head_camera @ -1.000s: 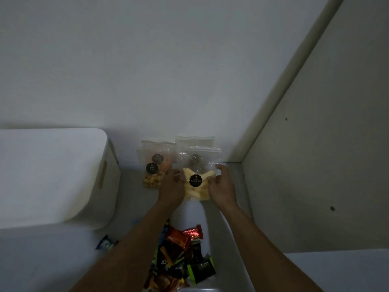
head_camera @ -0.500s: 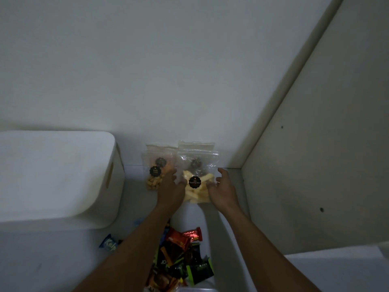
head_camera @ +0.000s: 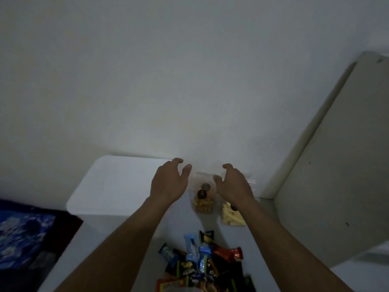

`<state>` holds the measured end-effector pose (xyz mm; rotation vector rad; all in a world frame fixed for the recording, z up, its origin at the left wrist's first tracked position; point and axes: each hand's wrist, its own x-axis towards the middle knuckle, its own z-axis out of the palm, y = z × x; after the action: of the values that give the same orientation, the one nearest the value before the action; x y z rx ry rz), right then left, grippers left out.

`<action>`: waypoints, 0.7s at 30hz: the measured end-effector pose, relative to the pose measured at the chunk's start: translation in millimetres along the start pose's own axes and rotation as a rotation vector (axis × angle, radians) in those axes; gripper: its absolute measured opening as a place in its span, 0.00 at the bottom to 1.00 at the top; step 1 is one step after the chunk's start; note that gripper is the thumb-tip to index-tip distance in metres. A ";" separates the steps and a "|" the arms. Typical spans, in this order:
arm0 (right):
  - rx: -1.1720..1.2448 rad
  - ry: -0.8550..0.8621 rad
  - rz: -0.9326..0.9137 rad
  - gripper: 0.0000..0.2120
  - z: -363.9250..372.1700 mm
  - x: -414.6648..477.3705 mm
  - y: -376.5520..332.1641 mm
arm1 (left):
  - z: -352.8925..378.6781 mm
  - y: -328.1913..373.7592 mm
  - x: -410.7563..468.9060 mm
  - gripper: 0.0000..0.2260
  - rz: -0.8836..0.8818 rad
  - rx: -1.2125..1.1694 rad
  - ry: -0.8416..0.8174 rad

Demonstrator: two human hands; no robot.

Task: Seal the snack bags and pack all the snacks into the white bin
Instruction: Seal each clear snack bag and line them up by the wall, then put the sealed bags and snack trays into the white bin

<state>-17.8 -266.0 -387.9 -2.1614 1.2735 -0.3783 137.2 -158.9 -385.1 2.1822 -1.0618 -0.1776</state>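
Note:
Two clear snack bags lean against the wall: one with orange-brown snacks (head_camera: pixel 202 202) and one with pale yellow sticks (head_camera: pixel 231 216). My left hand (head_camera: pixel 168 182) hovers in front of the white bin (head_camera: pixel 113 186), left of the orange bag, with fingers loosely spread and nothing in them. My right hand (head_camera: pixel 232 185) floats over the yellow bag's top, fingers relaxed, empty. A pile of small wrapped snacks (head_camera: pixel 206 262) lies near the bottom between my forearms.
A white wall rises behind the bags. A beige panel (head_camera: pixel 328 175) closes off the right side. A dark blue patterned cloth (head_camera: pixel 23 234) lies at the lower left beside the bin.
Both hands have let go of the yellow snack bag and lifted, shifting left toward the orange bag. The view has swung left, so the bin sits nearer the middle.

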 end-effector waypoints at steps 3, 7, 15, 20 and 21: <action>-0.031 -0.009 -0.019 0.26 14.8 -6.0 -45.6 | -45.4 -39.8 9.0 0.21 -0.030 0.071 0.009; -0.103 -0.023 -0.008 0.25 49.5 -11.7 -97.5 | -90.3 -100.4 20.6 0.23 -0.070 0.141 -0.015; -0.186 -0.064 0.068 0.27 121.5 -2.1 -151.6 | -137.3 -206.5 48.7 0.25 -0.084 0.168 -0.093; -0.252 -0.109 0.206 0.33 145.7 1.8 -153.5 | -142.3 -247.1 55.5 0.34 -0.110 0.254 -0.185; -0.246 -0.116 0.230 0.33 148.5 1.6 -152.8 | -141.2 -253.5 54.4 0.37 -0.133 0.269 -0.215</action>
<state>165.9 -160.2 -409.3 -2.1660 1.5478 -0.0018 391.8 -16.8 -432.1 2.5235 -1.1102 -0.3542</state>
